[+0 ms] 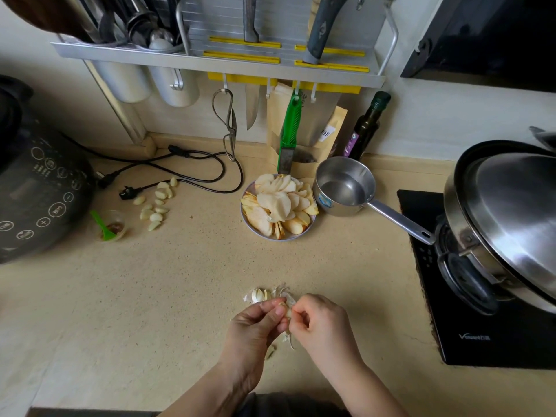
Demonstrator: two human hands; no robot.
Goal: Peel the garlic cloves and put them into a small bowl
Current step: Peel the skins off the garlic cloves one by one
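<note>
**Both hands on one clove, near edge of the desk**

I see my left hand (258,323) and right hand (319,322) meeting low in the view, each grip pinching the same garlic clove (288,313) between curled fingertips, just above the desk (180,281). Loose papery skins (288,340) hang and lie under the hands. Just beyond my knuckles sits the rest of the garlic head (259,295), partly broken up, resting on the desk. Far to the left, a scatter of peeled cloves (156,206) lies bare on the desk beside a small clear cup (115,225) with a green spoon (102,225) in it. Farther off at centre is a plate of sliced fruit (278,206), touching a steel saucepan (344,186) on its right.
</note>
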